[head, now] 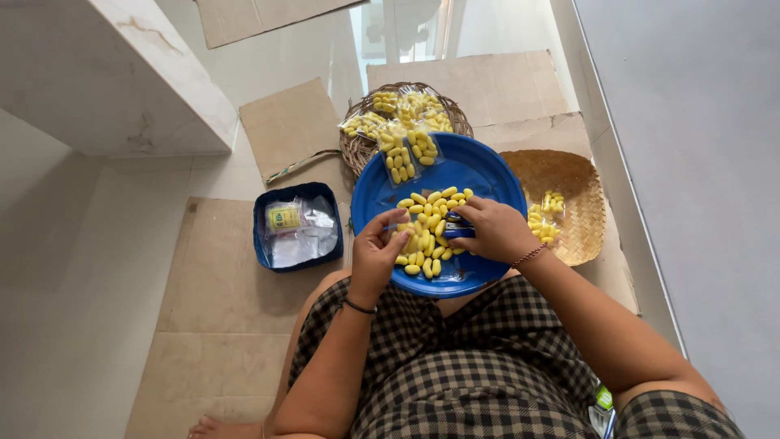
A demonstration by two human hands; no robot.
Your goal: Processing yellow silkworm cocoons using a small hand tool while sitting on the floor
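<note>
Hands sort yellow capsules (428,229) on a blue plate (479,171).
Left hand (376,254) pinches a small clear bag (396,230); right hand (492,230) grasps a blue stapler (456,227). Filled bags sit in a basket (362,148) behind.

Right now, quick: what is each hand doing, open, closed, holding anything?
Left hand: fingers curled at the yellow pieces, grasp unclear.
Right hand: closed on a small blue tool.

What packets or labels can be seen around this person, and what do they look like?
Clear packets: filled with yellow pieces, piled in the round wicker basket behind the blue plate.
Packets: clear, yellow-filled, in the flat woven tray on the right.
Empty clear bags: in the blue box, left.
Label: small yellow rectangle, on those bags.
Small packet: green and white, by the right knee.
</note>
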